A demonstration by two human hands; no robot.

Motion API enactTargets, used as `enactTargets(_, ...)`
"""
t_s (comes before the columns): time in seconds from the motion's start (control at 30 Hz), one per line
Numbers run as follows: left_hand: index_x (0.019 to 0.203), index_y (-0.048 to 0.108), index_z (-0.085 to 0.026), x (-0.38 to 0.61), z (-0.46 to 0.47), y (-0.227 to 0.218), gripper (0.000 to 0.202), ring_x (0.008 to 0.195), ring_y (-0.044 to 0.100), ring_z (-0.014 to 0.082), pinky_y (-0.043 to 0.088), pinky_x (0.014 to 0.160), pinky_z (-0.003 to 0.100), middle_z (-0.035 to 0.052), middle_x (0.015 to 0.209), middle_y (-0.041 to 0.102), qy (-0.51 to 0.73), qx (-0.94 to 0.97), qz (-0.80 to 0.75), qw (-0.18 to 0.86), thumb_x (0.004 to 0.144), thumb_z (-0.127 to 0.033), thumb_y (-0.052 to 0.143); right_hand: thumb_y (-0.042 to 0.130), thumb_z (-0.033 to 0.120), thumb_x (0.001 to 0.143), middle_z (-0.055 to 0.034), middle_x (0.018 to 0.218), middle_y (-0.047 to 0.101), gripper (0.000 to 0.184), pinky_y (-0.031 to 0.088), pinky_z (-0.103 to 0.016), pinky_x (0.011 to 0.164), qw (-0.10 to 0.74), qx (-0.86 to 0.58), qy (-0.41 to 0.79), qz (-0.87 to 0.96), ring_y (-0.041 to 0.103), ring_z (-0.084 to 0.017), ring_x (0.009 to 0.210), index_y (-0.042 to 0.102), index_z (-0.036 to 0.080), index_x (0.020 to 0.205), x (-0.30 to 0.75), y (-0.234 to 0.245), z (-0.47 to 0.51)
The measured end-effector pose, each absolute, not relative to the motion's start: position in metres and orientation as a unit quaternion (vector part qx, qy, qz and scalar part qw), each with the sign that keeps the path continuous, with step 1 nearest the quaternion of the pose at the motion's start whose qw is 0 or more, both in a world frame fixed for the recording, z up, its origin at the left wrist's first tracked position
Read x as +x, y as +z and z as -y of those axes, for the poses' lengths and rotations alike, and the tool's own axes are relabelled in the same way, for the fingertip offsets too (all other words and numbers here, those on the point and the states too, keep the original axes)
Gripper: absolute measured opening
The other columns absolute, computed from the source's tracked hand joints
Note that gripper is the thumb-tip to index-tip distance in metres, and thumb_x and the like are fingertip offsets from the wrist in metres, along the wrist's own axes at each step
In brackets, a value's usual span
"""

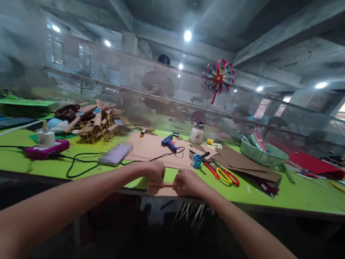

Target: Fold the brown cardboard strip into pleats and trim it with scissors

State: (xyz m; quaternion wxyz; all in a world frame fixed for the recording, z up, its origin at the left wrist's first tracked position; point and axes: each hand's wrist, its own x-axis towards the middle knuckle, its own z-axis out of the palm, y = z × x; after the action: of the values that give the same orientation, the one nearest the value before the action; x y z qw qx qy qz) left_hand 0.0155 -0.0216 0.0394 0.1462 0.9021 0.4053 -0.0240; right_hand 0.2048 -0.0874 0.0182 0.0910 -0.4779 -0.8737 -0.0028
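Both of my hands meet at the front edge of the green table [298, 196]. My left hand [152, 172] and my right hand [189, 182] are closed on a small piece of brown cardboard [163, 189], pinching its folded top edge between them. The piece hangs slightly over the table's edge. Just behind my hands lies a larger sheet of brown cardboard [156, 149] with a blue glue gun [170, 141] on it, its black cable trailing left.
Red and yellow scissors [222, 174], a blue tape roll [196, 161], a white jar [197, 133], a green basket [262, 153], a phone [114, 154], a pile of cardboard rolls [94, 122] and a magenta block [46, 149] lie on the table. A mesh partition [165, 89] stands behind, with people beyond it.
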Motion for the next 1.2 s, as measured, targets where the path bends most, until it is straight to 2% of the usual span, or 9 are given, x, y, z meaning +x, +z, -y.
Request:
enactTargets(0.1,0.073,0.073,-0.016,0.015,0.025,0.042,0.024,0.056,0.053,0.0131,0.038,0.051,0.021,0.0005,0.060,0.065,-0.054,0.892,-0.420,0.158,0.058,-0.035,0.072,0.060,0.027,0.081,-0.0063,0.078,0.064,0.020,0.028,-0.022,0.055,0.067,-0.466,0.020,0.882,0.051,-0.013,0.067,0.072,0.015,0.091,0.203,0.022,0.079)
enactTargets(0.4,0.088,0.071,-0.016,0.007,0.042,0.050,0.030,0.064,0.055,0.0156,0.035,0.050,0.021,0.0029,0.074,0.068,-0.066,0.891,-0.424,0.151,0.064,-0.031,0.064,0.061,0.022,0.080,-0.0074,0.081,0.067,0.021,0.032,-0.020,0.056,0.036,-0.419,0.071,0.905,0.052,-0.012,0.067,0.073,0.013,0.094,0.209,0.031,0.069)
enactTargets(0.57,0.085,0.067,-0.015,-0.001,0.058,0.058,0.022,0.066,0.055,0.0151,0.032,0.052,0.021,0.0033,0.075,0.067,-0.001,0.926,-0.360,0.116,0.066,-0.016,0.056,0.059,0.022,0.083,-0.0069,0.080,0.068,0.022,0.036,-0.020,0.057,0.098,-0.401,0.098,0.906,0.052,-0.011,0.064,0.071,0.012,0.098,0.215,0.040,0.079)
enactTargets(0.7,0.086,0.066,-0.015,-0.008,0.071,0.067,0.018,0.062,0.053,0.0134,0.031,0.051,0.021,0.0021,0.073,0.065,0.027,0.935,-0.333,0.117,0.072,-0.022,0.057,0.060,0.019,0.082,-0.0060,0.075,0.067,0.016,0.037,-0.020,0.059,0.143,-0.376,0.068,0.913,0.052,-0.011,0.064,0.073,0.012,0.089,0.214,0.048,0.100)
enactTargets(0.83,0.098,0.068,-0.015,-0.017,0.083,0.077,0.027,0.061,0.052,0.0114,0.031,0.053,0.020,0.0018,0.074,0.067,0.048,0.948,-0.275,0.154,0.078,-0.031,0.060,0.058,0.016,0.084,-0.0052,0.072,0.063,0.013,0.037,-0.021,0.062,0.191,-0.342,0.011,0.920,0.054,-0.012,0.067,0.071,0.013,0.084,0.210,0.059,0.130)
enactTargets(1.0,0.088,0.072,-0.015,-0.022,0.103,0.087,0.022,0.060,0.053,0.0103,0.031,0.054,0.019,0.0008,0.072,0.068,0.050,0.949,-0.251,0.186,0.081,-0.030,0.058,0.055,0.018,0.088,-0.0042,0.072,0.059,0.017,0.035,-0.022,0.060,0.164,-0.361,-0.034,0.918,0.052,-0.012,0.065,0.070,0.014,0.081,0.206,0.074,0.164)
enactTargets(1.2,0.081,0.073,-0.016,-0.019,0.121,0.084,0.017,0.057,0.054,0.0104,0.032,0.056,0.020,0.0032,0.070,0.069,0.098,0.959,-0.244,0.105,0.079,-0.020,0.056,0.053,0.017,0.089,-0.0036,0.073,0.058,0.017,0.034,-0.021,0.060,0.138,-0.366,-0.013,0.920,0.051,-0.011,0.066,0.069,0.014,0.083,0.206,0.078,0.174)
